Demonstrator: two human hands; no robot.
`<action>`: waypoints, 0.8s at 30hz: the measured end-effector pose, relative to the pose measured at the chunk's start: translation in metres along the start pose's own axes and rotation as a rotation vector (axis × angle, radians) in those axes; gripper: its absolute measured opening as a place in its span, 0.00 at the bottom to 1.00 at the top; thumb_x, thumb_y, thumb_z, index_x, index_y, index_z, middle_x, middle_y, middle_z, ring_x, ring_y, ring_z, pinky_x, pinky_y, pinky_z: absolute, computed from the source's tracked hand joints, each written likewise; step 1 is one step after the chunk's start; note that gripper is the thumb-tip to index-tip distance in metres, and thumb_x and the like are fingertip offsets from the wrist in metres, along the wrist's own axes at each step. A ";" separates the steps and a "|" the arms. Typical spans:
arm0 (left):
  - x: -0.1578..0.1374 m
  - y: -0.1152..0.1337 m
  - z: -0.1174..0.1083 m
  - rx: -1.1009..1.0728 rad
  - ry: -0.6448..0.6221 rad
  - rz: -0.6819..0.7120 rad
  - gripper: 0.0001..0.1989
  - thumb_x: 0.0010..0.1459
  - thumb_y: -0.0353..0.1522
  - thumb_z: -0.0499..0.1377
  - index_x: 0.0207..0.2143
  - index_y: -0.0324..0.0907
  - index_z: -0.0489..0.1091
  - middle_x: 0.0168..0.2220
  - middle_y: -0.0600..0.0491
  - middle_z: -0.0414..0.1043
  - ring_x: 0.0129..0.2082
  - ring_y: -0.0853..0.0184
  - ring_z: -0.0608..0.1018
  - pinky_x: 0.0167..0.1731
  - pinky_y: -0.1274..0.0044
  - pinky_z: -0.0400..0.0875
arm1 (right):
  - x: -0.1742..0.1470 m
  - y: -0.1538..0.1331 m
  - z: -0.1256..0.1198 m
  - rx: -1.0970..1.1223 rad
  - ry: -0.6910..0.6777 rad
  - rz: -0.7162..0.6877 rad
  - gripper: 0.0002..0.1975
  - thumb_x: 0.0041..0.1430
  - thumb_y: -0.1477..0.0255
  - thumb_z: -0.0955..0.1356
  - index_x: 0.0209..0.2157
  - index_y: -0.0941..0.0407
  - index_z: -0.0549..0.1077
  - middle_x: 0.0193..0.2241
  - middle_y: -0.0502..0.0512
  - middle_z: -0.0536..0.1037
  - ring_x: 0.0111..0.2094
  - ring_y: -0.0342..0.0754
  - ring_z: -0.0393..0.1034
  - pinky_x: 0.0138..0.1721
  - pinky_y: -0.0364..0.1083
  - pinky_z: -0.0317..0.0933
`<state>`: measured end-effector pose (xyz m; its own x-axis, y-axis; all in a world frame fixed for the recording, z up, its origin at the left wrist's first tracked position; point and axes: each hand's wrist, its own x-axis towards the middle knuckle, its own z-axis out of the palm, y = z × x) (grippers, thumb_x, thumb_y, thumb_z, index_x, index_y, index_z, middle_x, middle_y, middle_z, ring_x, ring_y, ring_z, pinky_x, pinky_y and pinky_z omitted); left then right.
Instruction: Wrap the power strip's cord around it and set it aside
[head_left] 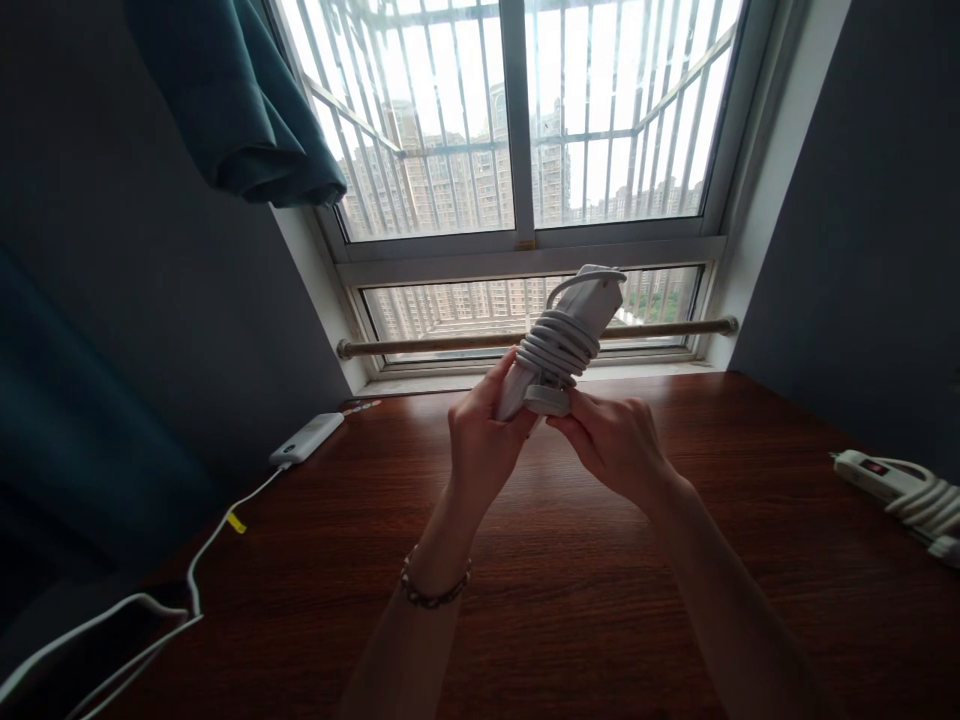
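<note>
A white power strip is held up above the far part of the table, tilted with its far end to the upper right. Its white cord is wound round the middle in several turns. My left hand grips the near end of the strip, thumb along its side. At the near side of the coil hangs the cord's plug. My right hand is closed with its fingertips on that plug. The fingers partly hide the strip's lower end.
Another power strip with a wound cord lies at the table's right edge. On the left, a white device trails a white cable with a yellow tag. A rail crosses before the window. A teal curtain hangs upper left.
</note>
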<state>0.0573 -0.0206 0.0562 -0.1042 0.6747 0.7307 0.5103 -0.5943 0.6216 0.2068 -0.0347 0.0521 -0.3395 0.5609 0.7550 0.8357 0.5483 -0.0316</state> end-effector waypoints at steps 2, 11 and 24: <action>0.000 0.002 0.001 -0.016 -0.002 -0.011 0.27 0.43 0.34 0.60 0.49 0.42 0.63 0.35 0.55 0.73 0.28 0.72 0.72 0.28 0.83 0.66 | 0.000 -0.001 0.000 -0.053 0.043 0.015 0.12 0.59 0.64 0.58 0.30 0.56 0.66 0.26 0.49 0.74 0.23 0.40 0.65 0.22 0.43 0.39; -0.011 0.013 0.006 -0.025 -0.033 -0.044 0.29 0.43 0.34 0.60 0.51 0.42 0.61 0.38 0.51 0.72 0.30 0.69 0.72 0.30 0.80 0.67 | -0.007 -0.014 0.013 -0.206 0.380 0.101 0.12 0.57 0.64 0.60 0.25 0.56 0.64 0.20 0.50 0.69 0.21 0.40 0.60 0.24 0.43 0.43; -0.016 0.020 0.011 -0.025 -0.020 -0.107 0.27 0.44 0.35 0.59 0.50 0.43 0.63 0.38 0.51 0.73 0.32 0.67 0.74 0.31 0.80 0.67 | -0.004 -0.013 0.019 0.041 0.467 0.424 0.13 0.52 0.59 0.63 0.28 0.56 0.65 0.21 0.48 0.68 0.19 0.40 0.59 0.22 0.41 0.46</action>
<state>0.0788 -0.0381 0.0540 -0.1401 0.7434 0.6540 0.4754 -0.5289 0.7031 0.1895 -0.0323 0.0369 0.2500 0.4096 0.8774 0.8360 0.3658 -0.4090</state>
